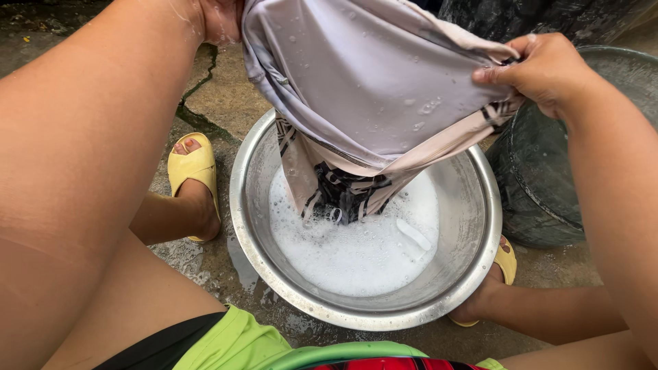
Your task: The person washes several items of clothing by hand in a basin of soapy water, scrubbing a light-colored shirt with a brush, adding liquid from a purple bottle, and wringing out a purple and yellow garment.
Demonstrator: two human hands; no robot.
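1. Metal basin [473, 205]: on wet floor, contains soapy water [363, 253].
2. Wet garment [370, 89]: stretched above basin, lower end dipping into suds.
3. Right hand [545, 68]: grip clenched on garment edge.
4. Left hand [221, 19]: grip grasping garment's opposite edge, fingers mostly out of view.

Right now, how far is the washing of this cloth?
Done: the cloth is wet and soapy, with suds on it, and the basin holds foamy water. In hand: the left hand and right hand hold the cloth stretched above the basin, its lower end dipping into the foam. Left: rinsing, judging by the soap on the fabric; a dark bucket stands beside the basin.
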